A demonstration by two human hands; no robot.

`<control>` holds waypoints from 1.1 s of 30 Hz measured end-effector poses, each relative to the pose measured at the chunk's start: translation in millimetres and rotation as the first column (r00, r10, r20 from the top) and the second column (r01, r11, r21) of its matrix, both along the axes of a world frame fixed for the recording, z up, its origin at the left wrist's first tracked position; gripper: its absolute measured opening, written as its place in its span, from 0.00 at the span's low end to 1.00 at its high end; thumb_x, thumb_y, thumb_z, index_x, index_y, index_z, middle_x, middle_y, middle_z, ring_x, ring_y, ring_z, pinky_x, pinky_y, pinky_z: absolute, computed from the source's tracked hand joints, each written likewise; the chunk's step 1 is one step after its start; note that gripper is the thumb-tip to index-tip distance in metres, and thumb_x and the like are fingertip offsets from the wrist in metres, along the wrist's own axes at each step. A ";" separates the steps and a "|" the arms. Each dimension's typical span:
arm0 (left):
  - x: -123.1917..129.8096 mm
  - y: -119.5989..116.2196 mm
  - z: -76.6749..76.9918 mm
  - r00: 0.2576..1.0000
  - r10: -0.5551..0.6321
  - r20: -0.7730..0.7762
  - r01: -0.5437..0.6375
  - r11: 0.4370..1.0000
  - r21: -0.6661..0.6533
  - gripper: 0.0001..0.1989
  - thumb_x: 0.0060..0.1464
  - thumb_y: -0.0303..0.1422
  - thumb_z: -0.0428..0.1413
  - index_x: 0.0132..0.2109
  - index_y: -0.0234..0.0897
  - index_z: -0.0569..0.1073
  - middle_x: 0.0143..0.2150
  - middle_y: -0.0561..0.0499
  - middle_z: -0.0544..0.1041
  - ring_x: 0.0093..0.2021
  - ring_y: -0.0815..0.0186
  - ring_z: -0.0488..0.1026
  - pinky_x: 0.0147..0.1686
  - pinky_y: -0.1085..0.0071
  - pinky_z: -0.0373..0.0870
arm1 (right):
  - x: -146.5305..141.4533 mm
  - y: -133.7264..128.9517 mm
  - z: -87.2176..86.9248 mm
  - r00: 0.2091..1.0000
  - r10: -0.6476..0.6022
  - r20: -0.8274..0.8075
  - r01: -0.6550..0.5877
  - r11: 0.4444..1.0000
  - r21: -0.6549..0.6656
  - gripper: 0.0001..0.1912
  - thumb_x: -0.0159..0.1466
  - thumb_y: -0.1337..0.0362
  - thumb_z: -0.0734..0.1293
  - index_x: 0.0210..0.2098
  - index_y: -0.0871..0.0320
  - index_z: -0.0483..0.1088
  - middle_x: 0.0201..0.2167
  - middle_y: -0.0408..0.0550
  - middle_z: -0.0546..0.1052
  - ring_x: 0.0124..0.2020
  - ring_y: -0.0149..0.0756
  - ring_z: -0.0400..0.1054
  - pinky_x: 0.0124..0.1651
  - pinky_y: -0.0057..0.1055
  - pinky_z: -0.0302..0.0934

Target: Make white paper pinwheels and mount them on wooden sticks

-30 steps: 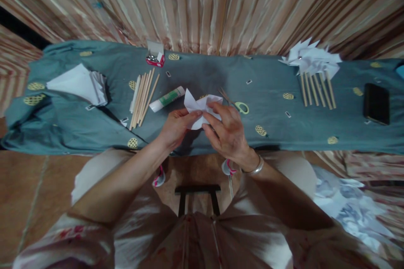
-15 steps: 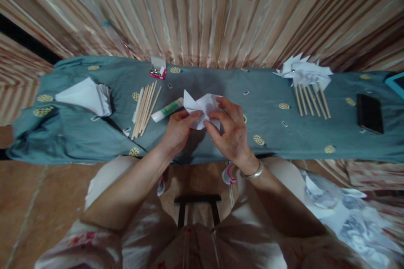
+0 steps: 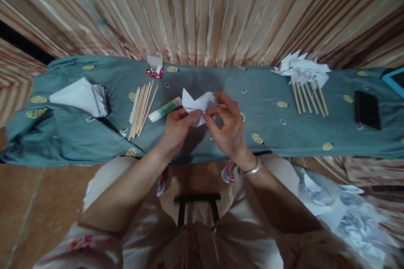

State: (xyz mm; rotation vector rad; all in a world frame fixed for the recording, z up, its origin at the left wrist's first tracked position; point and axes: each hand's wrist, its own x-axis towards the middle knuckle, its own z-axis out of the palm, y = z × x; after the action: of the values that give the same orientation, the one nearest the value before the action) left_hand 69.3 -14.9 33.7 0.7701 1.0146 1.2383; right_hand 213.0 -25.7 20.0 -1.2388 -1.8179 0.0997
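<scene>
Right hand [image 3: 229, 129] has edged its thumb nearer the left hand [image 3: 176, 130]. Both, fingers curled, apparently pinch the white paper [image 3: 206, 101].

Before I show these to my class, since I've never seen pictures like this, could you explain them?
There's no machine here: you see a person's own bare hands. One camera worn on the head looks forward and down at them. The left hand and right hand both pinch a folded white paper. On the blue-green cloth lie, from the left, a paper stack, loose sticks, an open box and a tube; farther right, pointed paper shapes and a dark rectangular object.
</scene>
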 end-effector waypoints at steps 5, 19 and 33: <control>-0.3 -0.8 -2.4 1.000 -0.002 -0.030 0.002 1.000 0.000 0.07 0.41 0.32 0.66 0.32 0.36 0.82 0.28 0.52 0.81 0.31 0.68 0.74 0.37 0.70 0.70 | 1.0 0.0 0.5 1.000 -0.002 -0.011 0.001 1.000 -0.014 0.06 0.66 0.62 0.67 0.31 0.53 0.70 0.55 0.48 0.73 0.52 0.41 0.69 0.56 0.46 0.66; -1.0 -1.5 -6.2 0.998 -0.033 -0.056 0.036 0.997 0.064 0.08 0.42 0.34 0.67 0.32 0.37 0.82 0.30 0.51 0.82 0.32 0.66 0.75 0.41 0.67 0.72 | 2.4 -0.4 1.5 1.000 0.020 0.011 -0.020 0.999 -0.041 0.08 0.66 0.61 0.66 0.30 0.54 0.71 0.55 0.49 0.73 0.53 0.42 0.68 0.58 0.45 0.63; -1.5 -3.0 -4.3 0.991 -0.010 -0.133 0.013 1.000 0.022 0.09 0.40 0.34 0.69 0.30 0.35 0.82 0.28 0.52 0.80 0.31 0.67 0.73 0.38 0.69 0.70 | 3.9 0.2 -0.8 0.998 0.017 0.061 -0.015 0.999 -0.034 0.07 0.66 0.63 0.66 0.31 0.53 0.71 0.56 0.49 0.72 0.53 0.43 0.67 0.57 0.46 0.65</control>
State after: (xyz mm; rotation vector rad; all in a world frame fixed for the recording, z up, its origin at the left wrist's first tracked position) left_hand 67.8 -17.8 29.4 0.8841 1.1039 1.2034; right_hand 216.9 -25.6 19.2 -1.2627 -1.8867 0.1021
